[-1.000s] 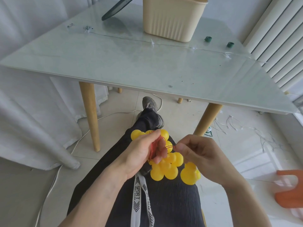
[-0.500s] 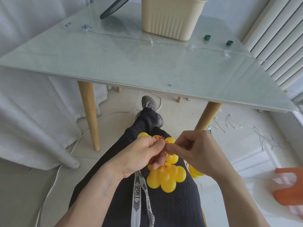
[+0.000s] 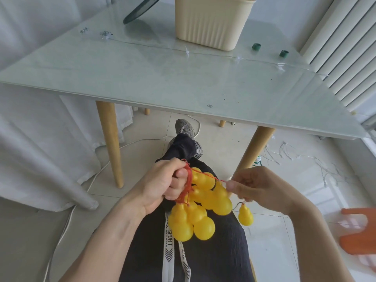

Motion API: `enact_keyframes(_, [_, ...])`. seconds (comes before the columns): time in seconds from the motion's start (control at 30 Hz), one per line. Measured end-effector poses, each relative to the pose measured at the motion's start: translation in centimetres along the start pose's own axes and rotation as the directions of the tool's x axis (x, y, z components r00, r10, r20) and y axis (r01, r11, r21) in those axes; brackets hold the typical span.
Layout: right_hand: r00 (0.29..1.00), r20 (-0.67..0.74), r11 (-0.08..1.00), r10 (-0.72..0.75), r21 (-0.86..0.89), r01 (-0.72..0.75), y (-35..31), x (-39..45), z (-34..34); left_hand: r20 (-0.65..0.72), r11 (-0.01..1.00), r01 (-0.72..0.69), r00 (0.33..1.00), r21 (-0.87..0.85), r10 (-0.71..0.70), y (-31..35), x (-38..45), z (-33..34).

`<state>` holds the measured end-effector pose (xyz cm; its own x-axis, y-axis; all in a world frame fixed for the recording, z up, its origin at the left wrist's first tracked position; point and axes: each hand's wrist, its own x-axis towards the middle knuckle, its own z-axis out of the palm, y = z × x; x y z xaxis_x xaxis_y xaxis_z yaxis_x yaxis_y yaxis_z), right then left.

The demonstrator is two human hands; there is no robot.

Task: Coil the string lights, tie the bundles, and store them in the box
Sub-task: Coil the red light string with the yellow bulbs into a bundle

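Fingers of your left hand (image 3: 162, 184) clench the gathered red cord (image 3: 188, 186) atop the bunch of yellow plastic gourd-shaped lights (image 3: 200, 208), over your lap. Right hand (image 3: 258, 186) pinches the cord's free end, w/ one gourd dangling. Keep it taut, wrap close to the fist; beige ribbed plastic box (image 3: 211, 23) waits on the table.

Yellow gourd lights (image 3: 200, 208) bunched over lap, bound by red cord (image 3: 188, 185). One gourd (image 3: 245, 215) hangs apart. Beige box (image 3: 211, 21) upright on table, possibly empty.
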<state>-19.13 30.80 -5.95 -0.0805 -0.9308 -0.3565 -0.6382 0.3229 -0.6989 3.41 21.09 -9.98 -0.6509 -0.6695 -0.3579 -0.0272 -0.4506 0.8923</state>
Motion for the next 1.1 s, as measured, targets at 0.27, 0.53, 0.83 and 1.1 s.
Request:
enact_keyframes(0.27, [0.852, -0.523, 0.999, 0.037, 0.042, -0.017, 0.1, -0.6, -1.6, -0.014, 1.0, 0.019, 1.0, 0.002, -0.019, -0.9, 0.6, 0.5])
enact_keyframes(0.53, [0.919, -0.332, 0.967, -0.211, -0.205, 0.148, -2.0, -1.0, 4.7, -0.157, 0.936, -0.116, 0.985, -0.332, 0.066, -0.8, 0.8, 1.5])
enact_keyframes(0.83, [0.846, -0.363, 0.877, -0.39, -0.428, 0.22, -2.3, -1.7, 6.9, -0.046, 0.87, -0.172, 0.984, -0.461, 0.17, -0.7, 0.1, 2.9])
enact_keyframes(1.1, [0.913, -0.17, 0.872, -0.372, -0.402, 0.281, -3.2, -1.6, 5.5, 0.013, 0.967, -0.242, 0.97, 0.073, 0.242, -1.3, -0.5, 3.1])
